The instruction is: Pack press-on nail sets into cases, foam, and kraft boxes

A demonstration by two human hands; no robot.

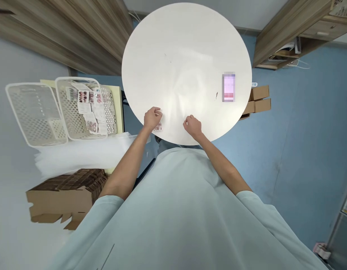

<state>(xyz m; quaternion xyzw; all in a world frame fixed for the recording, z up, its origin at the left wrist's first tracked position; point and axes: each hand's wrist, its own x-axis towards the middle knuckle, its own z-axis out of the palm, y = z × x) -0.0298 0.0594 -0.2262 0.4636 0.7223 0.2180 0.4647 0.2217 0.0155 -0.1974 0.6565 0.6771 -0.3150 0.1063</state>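
Note:
Near the front left edge of the white round table (187, 45), my left hand (152, 117) is bent over a small clear pack of press-on nails (158, 127). Its curled fingers rest at the pack and cover the upper part of it. Pinkish ovals show in the part below the hand. To the right, my right hand (193, 126) is closed just above the tabletop, thumb and forefinger pinched together. Whatever may be between those fingertips is too small to make out.
A phone (229, 87) with a blurred screen lies on the table's right. White plastic baskets (63, 123) stand at the left, one holding carded nail sets (91, 108). Below them are white sheets (86, 155) and flattened cardboard boxes (60, 204). Small cartons (262, 99) sit beyond the right edge.

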